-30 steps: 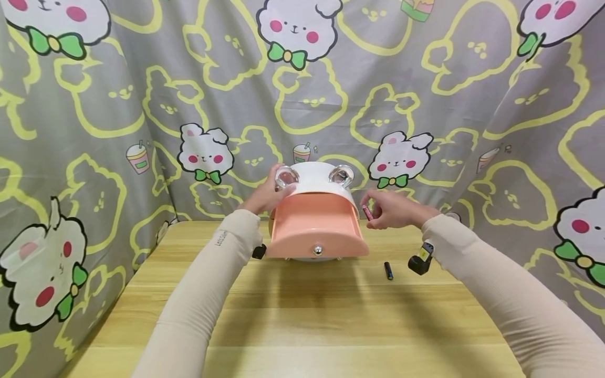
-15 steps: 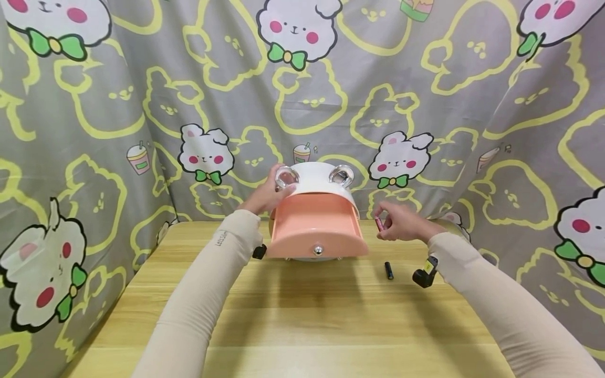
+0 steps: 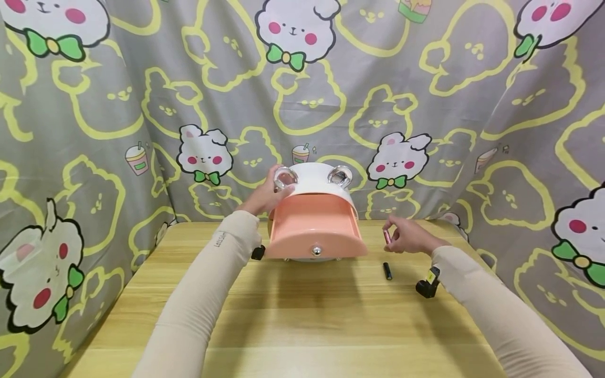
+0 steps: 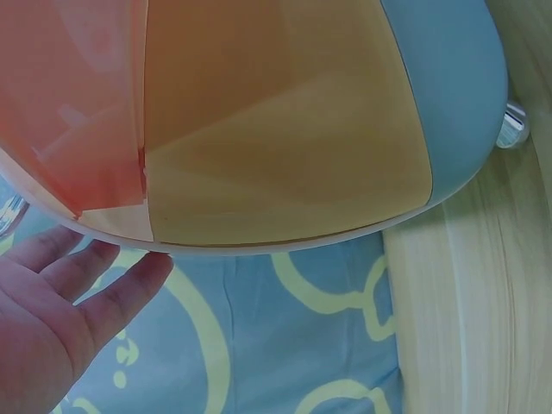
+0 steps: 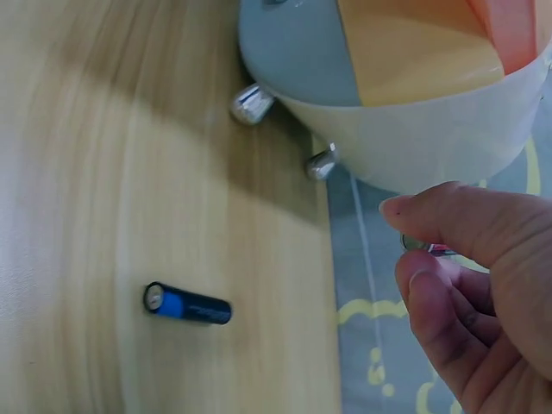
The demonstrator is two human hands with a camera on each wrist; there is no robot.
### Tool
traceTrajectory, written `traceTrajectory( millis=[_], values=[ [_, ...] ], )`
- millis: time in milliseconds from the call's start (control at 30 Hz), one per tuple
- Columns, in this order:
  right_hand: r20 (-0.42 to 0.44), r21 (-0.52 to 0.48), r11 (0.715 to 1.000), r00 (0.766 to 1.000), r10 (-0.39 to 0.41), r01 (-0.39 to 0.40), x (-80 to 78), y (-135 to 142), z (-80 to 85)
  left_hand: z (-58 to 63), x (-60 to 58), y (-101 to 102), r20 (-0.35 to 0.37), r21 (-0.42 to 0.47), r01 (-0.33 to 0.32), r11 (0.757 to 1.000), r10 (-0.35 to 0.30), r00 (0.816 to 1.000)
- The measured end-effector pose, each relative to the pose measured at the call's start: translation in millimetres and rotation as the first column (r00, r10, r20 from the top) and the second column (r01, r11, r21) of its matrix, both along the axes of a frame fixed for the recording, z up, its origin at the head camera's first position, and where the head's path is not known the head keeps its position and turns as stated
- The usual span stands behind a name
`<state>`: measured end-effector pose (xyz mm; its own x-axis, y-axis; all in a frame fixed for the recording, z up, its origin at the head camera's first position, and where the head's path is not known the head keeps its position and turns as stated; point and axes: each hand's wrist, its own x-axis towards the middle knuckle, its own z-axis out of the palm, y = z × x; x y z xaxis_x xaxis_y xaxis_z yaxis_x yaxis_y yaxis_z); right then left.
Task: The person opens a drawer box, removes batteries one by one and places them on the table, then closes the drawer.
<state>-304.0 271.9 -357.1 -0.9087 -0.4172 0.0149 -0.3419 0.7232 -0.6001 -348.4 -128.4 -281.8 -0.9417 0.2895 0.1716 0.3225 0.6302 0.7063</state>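
Observation:
A white-shelled desktop drawer box [image 3: 315, 176] with clear ear-shaped rings stands toward the back of the table, its pink top drawer [image 3: 315, 215] pulled out. My left hand [image 3: 267, 194] holds the box's upper left side, thumb by the ear ring; in the left wrist view its fingertips [image 4: 155, 263] touch the shell's edge. To the right of the box, my right hand [image 3: 408, 236] pinches a pink battery [image 3: 387, 237] between thumb and fingers. Most of that battery is hidden in the right wrist view. A dark battery with a blue band [image 5: 188, 304] lies on the table below the right hand.
Under the pink drawer sit a yellow drawer [image 4: 285, 129] and a blue one [image 4: 461, 95], both pushed in. Short silver feet [image 5: 252, 103] raise the box off the wooden table [image 3: 302, 325]. A patterned grey curtain [image 3: 321, 105] hangs behind and at both sides.
My right hand has moved right and down, away from the open drawer, still pinching the pink battery. The left hand and the box have stayed in place.

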Motion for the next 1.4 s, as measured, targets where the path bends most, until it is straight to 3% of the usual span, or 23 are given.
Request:
traceTrajectory(
  millis=[400,900,1400],
  values=[
    [0.057,-0.016,0.999,0.998,-0.035,0.036,1.7,11.8,-30.6,-3.0,-3.2,0.7,0.002,0.005,-0.005,1.000,0.005,1.000],
    [0.097,-0.043,0.998,0.994,-0.047,0.052,9.6,20.9,-56.3,-1.4,-3.5,-0.8,0.008,-0.010,0.004,1.000,-0.004,1.000],
    [0.106,-0.002,0.994,0.989,-0.105,0.106,16.4,29.5,-78.9,0.3,-2.2,0.9,0.001,-0.019,0.001,1.000,-0.001,1.000]
  ],
)
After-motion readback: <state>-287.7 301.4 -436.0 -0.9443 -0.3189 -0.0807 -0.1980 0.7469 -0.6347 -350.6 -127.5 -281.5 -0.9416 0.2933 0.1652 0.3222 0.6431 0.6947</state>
